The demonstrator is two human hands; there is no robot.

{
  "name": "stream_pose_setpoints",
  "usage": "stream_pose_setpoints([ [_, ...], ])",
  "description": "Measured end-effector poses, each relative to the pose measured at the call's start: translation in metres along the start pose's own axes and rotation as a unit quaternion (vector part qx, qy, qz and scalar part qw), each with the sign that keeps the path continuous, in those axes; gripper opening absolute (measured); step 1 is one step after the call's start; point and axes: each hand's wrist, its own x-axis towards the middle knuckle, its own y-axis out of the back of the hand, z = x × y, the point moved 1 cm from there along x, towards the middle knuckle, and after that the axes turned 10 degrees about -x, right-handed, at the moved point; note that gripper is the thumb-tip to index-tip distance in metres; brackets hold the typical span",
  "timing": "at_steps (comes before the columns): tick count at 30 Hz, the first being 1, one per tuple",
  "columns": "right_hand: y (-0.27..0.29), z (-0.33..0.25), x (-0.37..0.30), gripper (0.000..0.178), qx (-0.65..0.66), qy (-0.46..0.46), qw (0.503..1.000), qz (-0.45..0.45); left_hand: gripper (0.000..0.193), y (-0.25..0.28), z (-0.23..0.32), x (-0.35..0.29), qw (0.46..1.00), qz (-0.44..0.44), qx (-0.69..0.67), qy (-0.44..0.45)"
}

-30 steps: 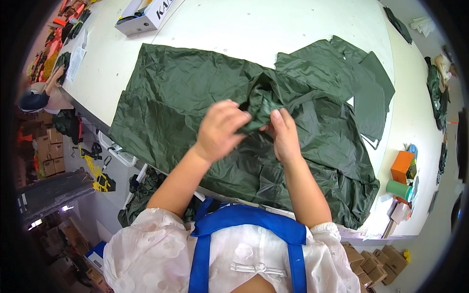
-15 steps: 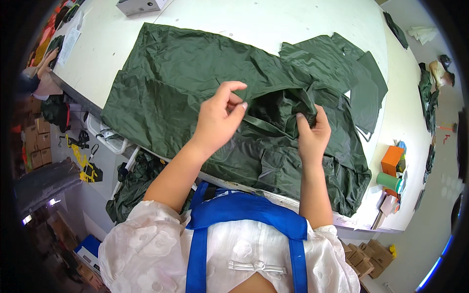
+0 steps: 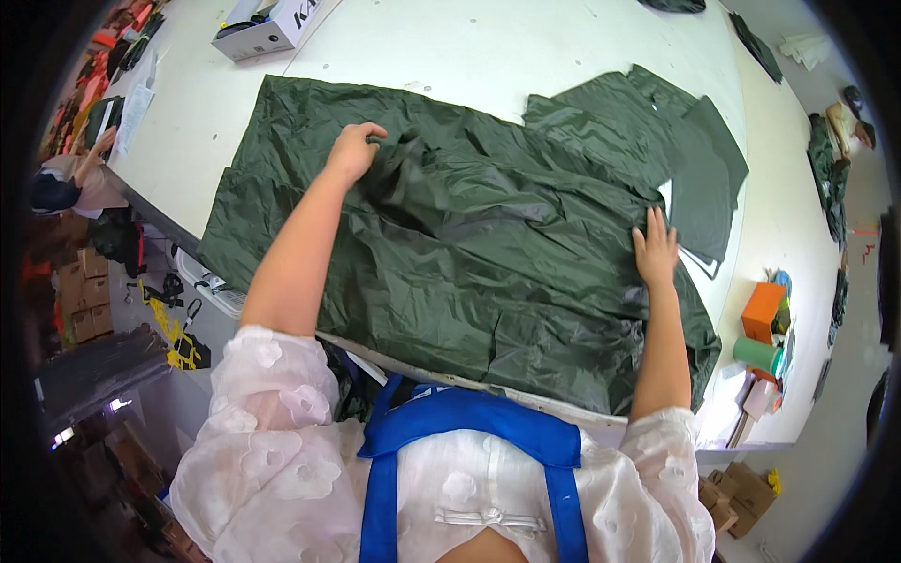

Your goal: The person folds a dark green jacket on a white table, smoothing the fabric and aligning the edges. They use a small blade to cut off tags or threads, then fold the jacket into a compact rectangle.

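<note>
A large dark green garment [image 3: 450,272] of thin, shiny, wrinkled fabric lies spread over the near part of the white table. Over its upper left part, my left hand [image 3: 353,155] has curled fingers that appear to pinch the fabric. A raised, slightly blurred fold hangs beside these fingers and runs down toward the middle. Fingers spread, my right hand [image 3: 657,251] lies flat on the garment's right side. Just beyond it are several flat dark green fabric pieces [image 3: 699,178], stacked unevenly and partly overlapped by the garment.
The white table [image 3: 422,47] holds an open box [image 3: 263,38] at the far left. Toward the right edge stand an orange box [image 3: 762,311] and a green thread spool [image 3: 756,355]. A white plastic basket [image 3: 223,298] sits below the left edge. Other people work at left and far right.
My right hand has let go of the gathered opening and moved right to lie flat. My left hand has moved up and left. The opening has collapsed and the fabric is spread flatter.
</note>
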Motion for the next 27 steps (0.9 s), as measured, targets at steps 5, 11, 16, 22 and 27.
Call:
stream_pose_setpoints([
  [5, 0.011, 0.009, 0.036, 0.042, 0.168, 0.046, 0.969, 0.176, 0.041, -0.002, 0.074, -0.048, 0.983, 0.054, -0.144, 0.105],
  [11, 0.009, 0.001, 0.071, 0.015, 0.183, 0.158, 0.968, 0.068, 0.05, -0.01, 0.113, -0.013, 1.0, -0.003, 0.011, -0.018],
  [16, 0.017, 0.015, 0.08, 0.019, 0.228, 0.125, 0.965, 0.035, 0.04, 0.004, 0.104, -0.007, 0.971, -0.196, 0.071, 0.114],
  [22, 0.003, 0.008, 0.088, 0.027, 0.249, 0.047, 0.967, 0.0, 0.034, 0.018, 0.05, 0.003, 0.7, -0.13, -0.598, 0.369],
  [27, -0.014, -0.001, 0.097, 0.026, 0.204, 0.047, 0.976, 0.053, 0.042, 0.016, 0.057, 0.001, 0.738, -0.141, -0.559, 0.351],
])
